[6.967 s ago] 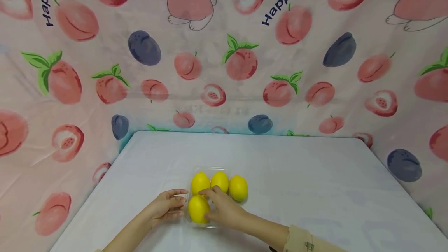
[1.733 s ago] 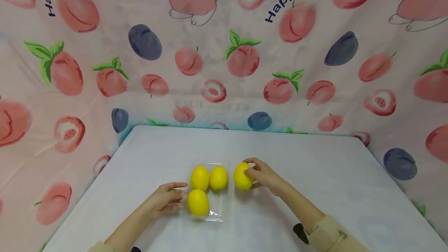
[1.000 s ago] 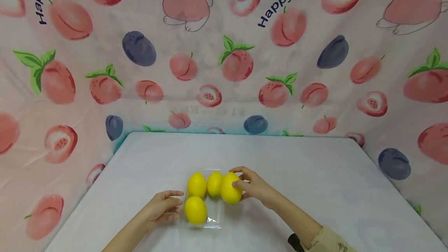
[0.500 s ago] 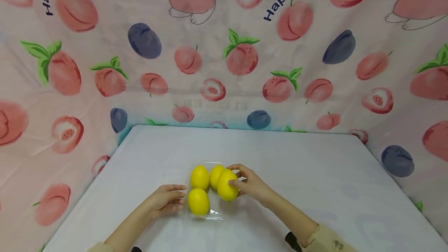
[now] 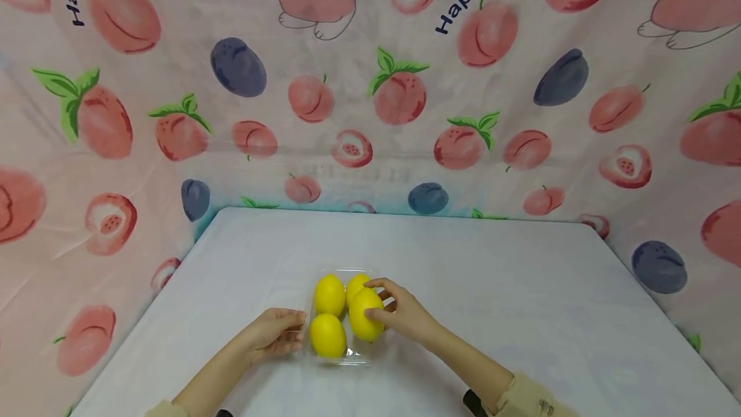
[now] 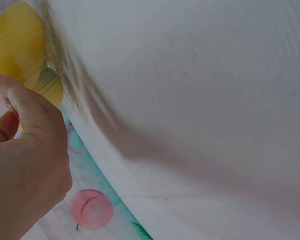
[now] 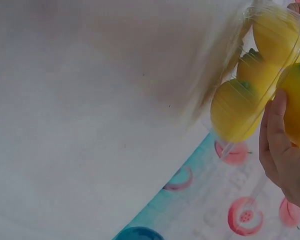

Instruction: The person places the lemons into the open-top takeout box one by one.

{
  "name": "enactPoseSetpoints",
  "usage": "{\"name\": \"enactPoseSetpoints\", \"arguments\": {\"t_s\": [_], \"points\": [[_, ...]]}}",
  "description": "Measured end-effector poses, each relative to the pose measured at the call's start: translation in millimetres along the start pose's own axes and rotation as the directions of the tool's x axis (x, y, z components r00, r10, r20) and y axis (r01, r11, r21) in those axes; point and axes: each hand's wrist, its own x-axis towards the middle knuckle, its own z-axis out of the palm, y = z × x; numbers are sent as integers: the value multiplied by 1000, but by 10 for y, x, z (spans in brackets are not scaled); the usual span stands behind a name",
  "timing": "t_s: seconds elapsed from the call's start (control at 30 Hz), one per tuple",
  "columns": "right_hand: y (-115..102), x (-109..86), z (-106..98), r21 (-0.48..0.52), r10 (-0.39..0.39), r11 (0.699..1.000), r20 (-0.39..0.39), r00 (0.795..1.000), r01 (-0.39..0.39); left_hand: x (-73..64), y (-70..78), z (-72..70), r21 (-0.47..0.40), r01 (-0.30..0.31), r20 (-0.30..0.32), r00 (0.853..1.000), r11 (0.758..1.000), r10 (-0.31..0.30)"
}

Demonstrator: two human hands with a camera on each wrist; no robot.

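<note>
A clear plastic box [image 5: 357, 359] stands on the white table with three yellow lemons inside: one back left [image 5: 329, 295], one front left [image 5: 327, 336], and a back-right lemon [image 5: 357, 284] partly covered. My right hand [image 5: 406, 315] holds another lemon [image 5: 365, 317] between thumb and fingers, over the box's right side. In the right wrist view this held lemon [image 7: 297, 107] shows a green tip and hangs above the box wall. At the box's left side, my left hand [image 5: 272, 334] touches the wall with loosely extended fingers; the left wrist view shows its fingertips [image 6: 1, 82] against the plastic.
White cloth covers the table [image 5: 492, 288]. A fruit-printed curtain [image 5: 399, 166] rises behind it and along both sides. Dark bands show near the sleeve ends [image 5: 523, 394].
The right hand picked up the lemon standing right of the box and carried it left over the box. Earlier it was at the front-left lemon. The left hand has stayed beside the box.
</note>
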Motion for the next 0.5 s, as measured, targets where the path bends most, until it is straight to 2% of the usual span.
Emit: {"name": "enactPoseSetpoints", "arguments": {"t_s": [0.13,0.27,0.37,0.5], "points": [[0,4,30,-54,-51,997,-20,998,50,6,-8,-5,5,-7,-6,1000,1000,7],[4,-31,47,-104,-88,991,-8,996,87,16,-19,-1,22,-9,17,1000,1000,9],[-3,-53,57,-126,-98,987,8,995,98,24,-22,-3,28,-11,34,999,1000,10],[-27,-65,69,-131,-106,985,26,994,108,21,-19,-1,26,-8,26,1000,1000,7]]}}
